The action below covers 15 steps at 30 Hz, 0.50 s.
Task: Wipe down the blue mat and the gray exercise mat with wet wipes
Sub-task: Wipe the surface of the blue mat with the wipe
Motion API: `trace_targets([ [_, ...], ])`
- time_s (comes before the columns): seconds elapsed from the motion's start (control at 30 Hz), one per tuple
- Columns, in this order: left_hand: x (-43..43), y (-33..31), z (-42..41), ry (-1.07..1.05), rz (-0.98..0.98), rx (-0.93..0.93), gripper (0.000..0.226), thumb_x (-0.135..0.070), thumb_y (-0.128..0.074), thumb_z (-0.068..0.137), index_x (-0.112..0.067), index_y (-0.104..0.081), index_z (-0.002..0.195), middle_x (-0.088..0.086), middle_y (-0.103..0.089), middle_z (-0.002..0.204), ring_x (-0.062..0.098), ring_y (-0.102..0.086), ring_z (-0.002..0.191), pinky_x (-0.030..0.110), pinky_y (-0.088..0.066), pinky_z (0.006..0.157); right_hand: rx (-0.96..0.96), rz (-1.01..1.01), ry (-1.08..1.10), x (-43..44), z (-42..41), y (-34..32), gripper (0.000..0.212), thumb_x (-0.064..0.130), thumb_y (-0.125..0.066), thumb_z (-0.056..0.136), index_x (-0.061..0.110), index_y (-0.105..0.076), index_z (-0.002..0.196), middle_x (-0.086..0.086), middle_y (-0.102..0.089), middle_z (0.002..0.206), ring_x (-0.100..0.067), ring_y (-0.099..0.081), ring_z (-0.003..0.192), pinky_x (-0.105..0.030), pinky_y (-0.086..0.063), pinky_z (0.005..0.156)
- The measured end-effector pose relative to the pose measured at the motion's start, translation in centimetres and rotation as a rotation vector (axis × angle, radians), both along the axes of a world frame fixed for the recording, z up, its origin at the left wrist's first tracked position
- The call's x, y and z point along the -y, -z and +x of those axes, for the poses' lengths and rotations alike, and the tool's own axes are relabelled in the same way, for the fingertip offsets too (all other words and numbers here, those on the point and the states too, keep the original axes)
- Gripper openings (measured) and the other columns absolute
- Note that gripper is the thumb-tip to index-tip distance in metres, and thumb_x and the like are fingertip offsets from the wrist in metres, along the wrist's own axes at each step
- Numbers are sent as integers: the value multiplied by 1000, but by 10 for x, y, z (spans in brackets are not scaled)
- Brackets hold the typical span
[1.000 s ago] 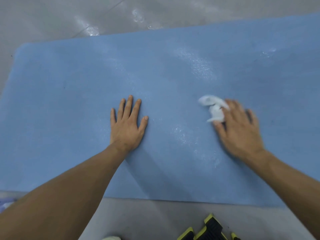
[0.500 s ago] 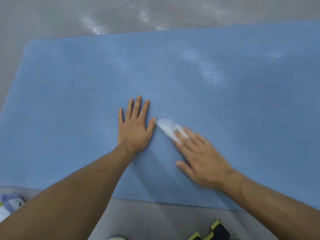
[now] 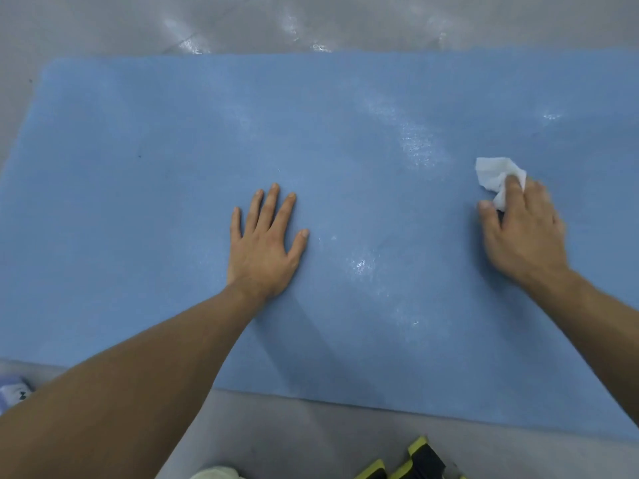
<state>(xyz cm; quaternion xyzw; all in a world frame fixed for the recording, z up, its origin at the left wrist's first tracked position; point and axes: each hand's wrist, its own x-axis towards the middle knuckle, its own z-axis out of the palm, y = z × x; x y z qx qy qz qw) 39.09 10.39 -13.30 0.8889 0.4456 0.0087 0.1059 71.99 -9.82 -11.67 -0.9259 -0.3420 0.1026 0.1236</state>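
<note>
- Left hand (image 3: 266, 243) lies flat and palm down on the large blue foam mat (image 3: 138, 202), with its fingers straight, slightly spread and holding nothing. Its bare forearm comes in from the lower left corner.
- Just left of that forearm, at the picture's edge, a small pale bluish-white packet (image 3: 14, 392) shows on the floor (too blurred to read).
- The blue foam mat lies spread on the glossy grey floor (image 3: 103, 25). Its rounded far-left corner and its near edge are in view, and it runs out of the picture on the right.
- Between the two hands, shiny wet streaks (image 3: 361, 266) glint on the mat. A broader wet patch (image 3: 418, 146) lies farther away, toward the right.
- Right hand (image 3: 522, 229) rests palm down on the right part of the mat, well apart from the left one. Its fingers are fairly straight and press a crumpled white wet wipe (image 3: 494, 176) against the surface, and the thumb touches the wipe's near end (the hand is slightly blurred).
- The wipe sticks out beyond the fingertips, on the far left side of the hand.
- At the bottom edge, off the mat, a pale rounded object (image 3: 214, 473) sits just right of the left forearm. Farther right, black blocks with yellow-green edges (image 3: 418, 459) stand on the floor (what they are I cannot tell).
</note>
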Motion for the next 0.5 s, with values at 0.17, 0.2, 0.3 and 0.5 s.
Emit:
trace_targets([
  [0.17,-1,0,-1,-8,7,6,69,-63,-22,101,-36,-16,164,-11,-4,173,12,2,160,49,2,128,12,-13,-328,-16,-67,7,82,63,-28,100,11,-28,162,-6,-17,173,-24,-5,161,-44,-13,126],
  [0.2,-1,0,-1,-8,8,7,69,-63,-22,101,-36,-16,164,-11,-4,174,12,2,160,49,1,128,2,8,-395,-17,-84,7,81,63,-28,100,12,-27,163,-5,-16,173,-22,-3,161,-41,-10,127],
  [0.3,-1,-1,-1,-10,10,4,69,-62,-23,100,-35,-18,164,-10,-6,173,13,1,160,50,0,128,23,30,-618,-12,-125,8,77,61,-32,103,14,-26,164,-5,-18,172,-22,-4,161,-38,-7,129],
  [0.5,-1,-1,-1,-13,13,-9,68,-63,-24,101,-37,-17,164,-11,-5,173,12,1,160,48,1,128,125,41,-689,-8,-105,14,66,51,-35,106,18,-31,162,-2,-29,169,-21,-20,158,-39,-14,126],
])
